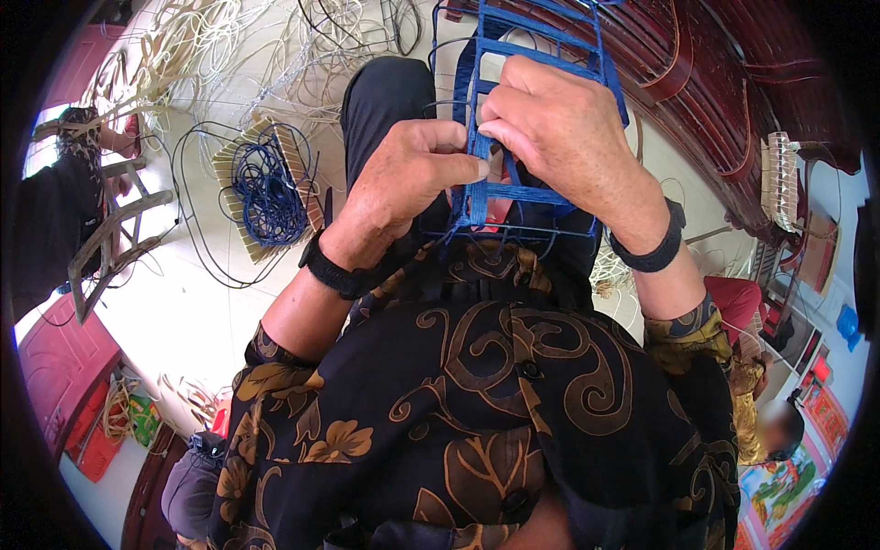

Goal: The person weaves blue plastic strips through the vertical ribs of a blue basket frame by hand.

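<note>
A long open frame [536, 195], its bars wrapped in blue cord, lies over my lap and stretches away from me. My left hand [403, 179] pinches its left side bar between thumb and fingers, where the blue winding is dense. Just right of it, my right hand [577, 133] is closed, thumb and fingertips drawn together against the same bar. Whatever those right fingertips grip is hidden behind them. Thin dark strands loop out from the bar's left side.
A shallow slatted basket [231, 211] holding tangled blue cord stands on the floor at left. Loose pale strips [211, 46] cover the floor beyond. A wooden chair frame [115, 229] is at far left, dark wooden furniture [715, 101] at right. Other people sit nearby.
</note>
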Demonstrator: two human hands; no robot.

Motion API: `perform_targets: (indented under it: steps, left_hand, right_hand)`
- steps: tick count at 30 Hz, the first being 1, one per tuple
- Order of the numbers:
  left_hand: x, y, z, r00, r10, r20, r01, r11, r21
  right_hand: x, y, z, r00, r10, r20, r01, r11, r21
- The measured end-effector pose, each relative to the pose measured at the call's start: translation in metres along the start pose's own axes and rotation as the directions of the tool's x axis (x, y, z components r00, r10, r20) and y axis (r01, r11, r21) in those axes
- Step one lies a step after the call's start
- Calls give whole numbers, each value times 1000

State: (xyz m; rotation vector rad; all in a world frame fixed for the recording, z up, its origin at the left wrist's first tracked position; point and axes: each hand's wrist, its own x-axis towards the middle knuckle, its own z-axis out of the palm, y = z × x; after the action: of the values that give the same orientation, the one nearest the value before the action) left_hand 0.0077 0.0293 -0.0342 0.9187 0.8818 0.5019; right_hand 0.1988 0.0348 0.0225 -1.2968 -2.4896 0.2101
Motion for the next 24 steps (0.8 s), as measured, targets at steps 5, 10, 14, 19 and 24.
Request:
perform_targets:
  steps: [5,10,14,19,24]
  left_hand:
    - [1,0,-4,999,-35,27,34,998,47]
    - [-8,4,-4,996,91,8,-90,995,-39]
    - [-15,9,-15,957,290,16,-288,941,176]
    - [-11,46,-13,941,158,299,-321,694,644]
    - [8,50,-13,850,-28,526,-453,471,757]
  right_hand:
    - [-1,-1,1,1000,1,-21,0,1000,7]
    - [-6,-7,-13,999,-13,-47,11,999,-41]
    - [-15,-19,-32,994,-9,-112,5,999,-38]
    - [-22,-30,-39,986,2,-164,-15,997,-78]
    - [-29,-37,-36,971,0,-240,-27,994,-108]
